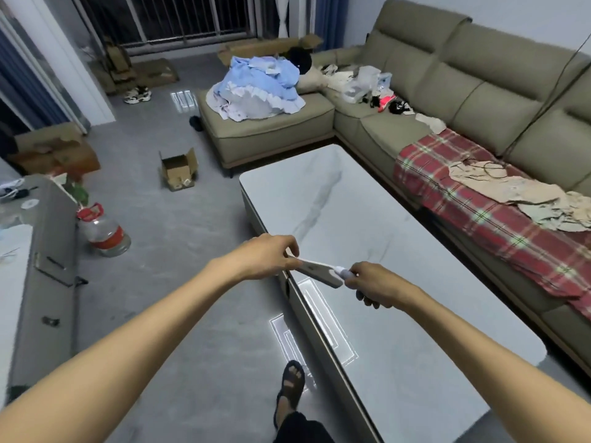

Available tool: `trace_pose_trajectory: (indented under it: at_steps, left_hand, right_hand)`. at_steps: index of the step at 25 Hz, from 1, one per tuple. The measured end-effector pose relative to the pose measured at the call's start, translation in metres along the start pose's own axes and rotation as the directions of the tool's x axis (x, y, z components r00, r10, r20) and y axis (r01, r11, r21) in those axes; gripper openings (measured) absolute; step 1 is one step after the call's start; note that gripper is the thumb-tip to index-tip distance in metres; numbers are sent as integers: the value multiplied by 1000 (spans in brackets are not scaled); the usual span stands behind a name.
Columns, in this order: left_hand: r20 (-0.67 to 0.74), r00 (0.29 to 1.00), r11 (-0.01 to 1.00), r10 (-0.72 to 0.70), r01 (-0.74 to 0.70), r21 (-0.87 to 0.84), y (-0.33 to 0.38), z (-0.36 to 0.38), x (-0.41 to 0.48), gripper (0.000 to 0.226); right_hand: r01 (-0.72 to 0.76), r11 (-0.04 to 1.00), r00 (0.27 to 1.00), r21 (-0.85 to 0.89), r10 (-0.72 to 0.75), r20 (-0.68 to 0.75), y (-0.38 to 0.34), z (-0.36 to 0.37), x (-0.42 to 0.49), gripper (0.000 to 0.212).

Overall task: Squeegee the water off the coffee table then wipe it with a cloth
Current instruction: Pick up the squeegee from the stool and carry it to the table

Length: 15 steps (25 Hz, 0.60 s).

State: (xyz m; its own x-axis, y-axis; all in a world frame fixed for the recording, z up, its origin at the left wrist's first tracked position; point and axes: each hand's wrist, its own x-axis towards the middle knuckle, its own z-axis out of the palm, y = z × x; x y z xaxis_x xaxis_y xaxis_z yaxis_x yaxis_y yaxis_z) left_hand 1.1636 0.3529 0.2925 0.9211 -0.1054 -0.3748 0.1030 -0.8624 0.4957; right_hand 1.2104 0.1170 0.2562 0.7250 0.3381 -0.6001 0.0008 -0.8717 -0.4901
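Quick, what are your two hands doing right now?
Left hand: closed, pinching the far end of the squeegee.
Right hand: closed around the squeegee's handle end.

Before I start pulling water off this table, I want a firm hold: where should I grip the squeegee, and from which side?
Grip the squeegee by its handle end, where the right hand already wraps it, coming from the near right. The flat blade part points left toward the table edge, so it should stay free; the left hand only pinches its far tip and could probably let go.
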Motion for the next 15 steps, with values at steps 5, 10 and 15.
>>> trace_pose_trajectory:
  at_steps: [5, 10, 15]
  left_hand:
    - [71, 997, 990, -29, 19, 138, -48, -81, 120, 33]
    - [66, 998, 995, -14, 7, 101, -94, -156, 221, 35]
    - [172, 984, 998, 46, -50, 22, -164, -203, 344, 36]
  right_hand:
    - [-17, 1000, 995, -11, 18, 94, -51, -64, 133, 49]
    - [-83, 997, 991, -2, 82, 108, -99, -122, 218, 31]
    - [-238, 968, 970, 81, 233, 69, -132, -144, 327, 17]
